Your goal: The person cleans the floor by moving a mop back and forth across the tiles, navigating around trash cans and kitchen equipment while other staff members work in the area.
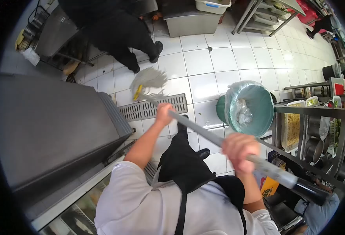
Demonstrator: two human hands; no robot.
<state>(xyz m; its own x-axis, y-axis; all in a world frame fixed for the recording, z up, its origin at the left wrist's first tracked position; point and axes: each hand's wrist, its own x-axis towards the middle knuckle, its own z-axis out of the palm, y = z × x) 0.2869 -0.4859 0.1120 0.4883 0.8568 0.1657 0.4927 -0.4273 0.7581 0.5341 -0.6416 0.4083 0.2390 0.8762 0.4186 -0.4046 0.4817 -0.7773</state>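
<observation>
While the left hand and right hand curl tight round the mop handle, spaced apart likely for leverage, the mop head lies on tiles at eleven o'clock, beyond the grate.

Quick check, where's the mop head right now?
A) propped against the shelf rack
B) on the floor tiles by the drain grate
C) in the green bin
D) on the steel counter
B: the mop head lies on the white tiles at the far edge of the grate, with the left hand and right hand both gripping the handle.
</observation>
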